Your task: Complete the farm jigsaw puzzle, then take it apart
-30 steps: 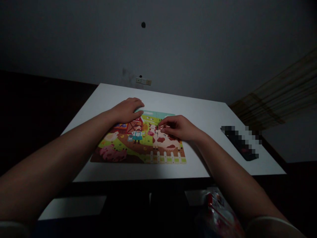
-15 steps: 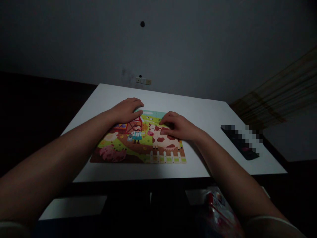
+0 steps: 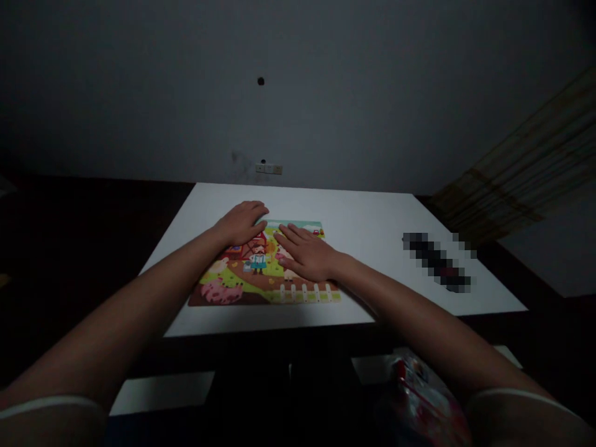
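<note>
A colourful farm jigsaw puzzle (image 3: 242,287) lies flat on the white table (image 3: 372,223), with a pig, a farmer, a barn and a white fence in its picture. My right hand (image 3: 303,253) lies palm down on the puzzle's right half, fingers stretched out and pressed flat over the cow. At the puzzle's far left corner my left hand (image 3: 242,221) rests with its fingers gently curved over the edge, and it holds nothing that I can see.
A dark, blurred-out oblong object (image 3: 436,261) lies on the table's right side. A red and white plastic bag (image 3: 419,397) sits below the table's front edge. The room is dim; a grey wall with a socket plate (image 3: 269,167) stands behind.
My right hand has gone from a pinch over the cow to lying flat and spread on the puzzle, shifted left. The camera has tipped down a little. My left hand has stayed in place.
</note>
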A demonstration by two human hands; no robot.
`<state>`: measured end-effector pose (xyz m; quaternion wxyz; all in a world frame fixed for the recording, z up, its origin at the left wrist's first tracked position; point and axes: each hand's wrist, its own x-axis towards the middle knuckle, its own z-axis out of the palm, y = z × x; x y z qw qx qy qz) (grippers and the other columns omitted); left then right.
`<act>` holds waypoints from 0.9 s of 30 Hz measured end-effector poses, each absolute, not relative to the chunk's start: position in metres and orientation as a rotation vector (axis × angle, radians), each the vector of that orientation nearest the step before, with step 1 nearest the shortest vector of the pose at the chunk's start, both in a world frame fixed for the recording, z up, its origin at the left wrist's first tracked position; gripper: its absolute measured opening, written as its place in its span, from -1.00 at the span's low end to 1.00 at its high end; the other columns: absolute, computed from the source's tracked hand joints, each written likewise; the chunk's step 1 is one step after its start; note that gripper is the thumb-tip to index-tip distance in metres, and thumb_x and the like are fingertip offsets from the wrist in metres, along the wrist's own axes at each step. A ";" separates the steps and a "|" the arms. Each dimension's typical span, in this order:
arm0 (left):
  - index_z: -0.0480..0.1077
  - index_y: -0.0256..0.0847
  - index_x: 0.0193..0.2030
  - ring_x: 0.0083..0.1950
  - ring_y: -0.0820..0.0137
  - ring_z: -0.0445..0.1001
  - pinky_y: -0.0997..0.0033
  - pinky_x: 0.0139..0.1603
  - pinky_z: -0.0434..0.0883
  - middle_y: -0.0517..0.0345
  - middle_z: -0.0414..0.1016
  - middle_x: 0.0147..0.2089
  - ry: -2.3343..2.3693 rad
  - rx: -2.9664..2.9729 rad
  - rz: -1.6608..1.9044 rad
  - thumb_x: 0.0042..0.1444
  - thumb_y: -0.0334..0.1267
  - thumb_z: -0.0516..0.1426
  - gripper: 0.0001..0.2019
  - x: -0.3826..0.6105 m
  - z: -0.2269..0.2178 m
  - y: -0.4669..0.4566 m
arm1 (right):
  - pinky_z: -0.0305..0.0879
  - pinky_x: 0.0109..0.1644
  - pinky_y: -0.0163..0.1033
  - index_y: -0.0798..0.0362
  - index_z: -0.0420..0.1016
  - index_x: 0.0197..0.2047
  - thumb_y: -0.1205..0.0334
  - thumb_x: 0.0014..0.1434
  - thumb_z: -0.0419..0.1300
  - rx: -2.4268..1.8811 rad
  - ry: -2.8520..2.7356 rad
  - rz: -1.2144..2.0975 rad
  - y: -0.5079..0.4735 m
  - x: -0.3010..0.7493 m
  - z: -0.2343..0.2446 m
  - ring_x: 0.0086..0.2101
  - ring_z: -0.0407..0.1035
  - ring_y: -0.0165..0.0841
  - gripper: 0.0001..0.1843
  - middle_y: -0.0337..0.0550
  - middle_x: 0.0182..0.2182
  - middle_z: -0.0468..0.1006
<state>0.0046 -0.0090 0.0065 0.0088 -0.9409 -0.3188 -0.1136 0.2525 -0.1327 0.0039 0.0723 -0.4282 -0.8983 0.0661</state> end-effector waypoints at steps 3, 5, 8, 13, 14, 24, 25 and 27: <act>0.29 -0.25 0.36 0.39 0.15 0.24 0.10 0.41 0.12 -0.14 0.29 0.40 -1.030 -2.902 -0.230 0.42 -0.01 -0.13 -0.46 0.008 0.015 -0.015 | -0.06 0.48 0.14 -0.05 0.01 0.52 -0.22 0.43 -0.08 -1.336 -2.738 0.167 -0.133 0.248 0.009 0.46 -0.17 -0.03 -0.26 -0.08 0.49 0.00; 0.26 -0.21 0.39 0.46 0.08 0.13 0.01 0.46 -0.02 -0.11 0.19 0.47 -1.106 -2.836 -0.158 0.41 0.01 -0.14 -0.45 0.013 0.023 -0.022 | -0.06 0.48 0.12 -0.06 0.06 0.51 -0.17 0.46 -0.10 -1.388 -2.740 0.105 -0.136 0.244 0.015 0.45 -0.12 -0.05 -0.32 -0.11 0.49 0.01; 0.25 -0.12 0.40 0.56 0.06 -0.09 -0.04 0.49 -0.18 0.01 0.06 0.54 -1.143 -2.776 -0.084 0.39 0.00 -0.16 -0.46 0.025 0.037 -0.039 | -0.05 0.45 0.08 -0.03 0.22 0.41 -0.06 0.49 -0.09 -1.365 -2.710 0.013 -0.150 0.247 0.031 0.41 -0.01 -0.08 -0.45 -0.11 0.48 0.08; 0.14 -0.12 0.48 0.54 -0.02 -0.03 -0.13 0.47 -0.08 -0.03 0.00 0.56 -1.349 -2.735 -0.159 0.37 0.07 -0.18 -0.37 0.056 0.045 -0.084 | 0.18 0.33 -0.03 0.01 0.31 0.35 0.05 0.48 -0.01 -1.404 -2.421 0.094 -0.216 0.311 0.085 0.27 0.25 -0.16 -0.53 -0.04 0.41 0.20; 0.11 -0.13 0.49 0.53 -0.04 0.00 -0.14 0.46 -0.04 -0.05 -0.01 0.56 -1.359 -2.757 -0.161 0.36 0.09 -0.18 -0.35 0.062 0.043 -0.093 | 0.19 0.32 -0.03 0.00 0.34 0.32 0.04 0.47 0.01 -1.430 -2.349 0.105 -0.237 0.331 0.099 0.25 0.26 -0.16 -0.55 -0.04 0.38 0.25; -0.10 -0.22 0.57 0.56 -0.11 -0.12 -0.22 0.46 -0.01 -0.20 -0.14 0.58 -1.237 -2.937 -0.006 0.38 0.19 -0.28 -0.24 0.084 0.005 -0.123 | 0.36 0.00 -0.13 0.05 0.55 0.06 0.05 0.40 0.13 -1.808 -1.324 -0.192 -0.494 0.435 0.112 -0.14 0.48 -0.28 -0.67 0.00 -0.07 0.58; -0.11 -0.23 0.57 0.56 -0.13 -0.12 -0.24 0.45 0.00 -0.20 -0.15 0.58 -1.223 -2.932 -0.010 0.39 0.19 -0.30 -0.24 0.084 0.004 -0.122 | 0.37 -0.03 -0.13 0.03 0.55 0.05 0.05 0.40 0.14 -1.868 -1.262 -0.158 -0.514 0.435 0.100 -0.16 0.49 -0.27 -0.68 -0.01 -0.09 0.59; -0.13 -0.20 0.57 0.56 -0.13 -0.13 -0.27 0.45 -0.01 -0.17 -0.15 0.59 -1.205 -2.918 -0.019 0.39 0.20 -0.33 -0.25 0.084 0.003 -0.121 | 0.40 -0.03 -0.10 -0.01 0.54 0.05 0.05 0.38 0.14 -1.995 -1.217 0.018 -0.547 0.434 0.075 -0.13 0.50 -0.21 -0.70 -0.02 -0.10 0.60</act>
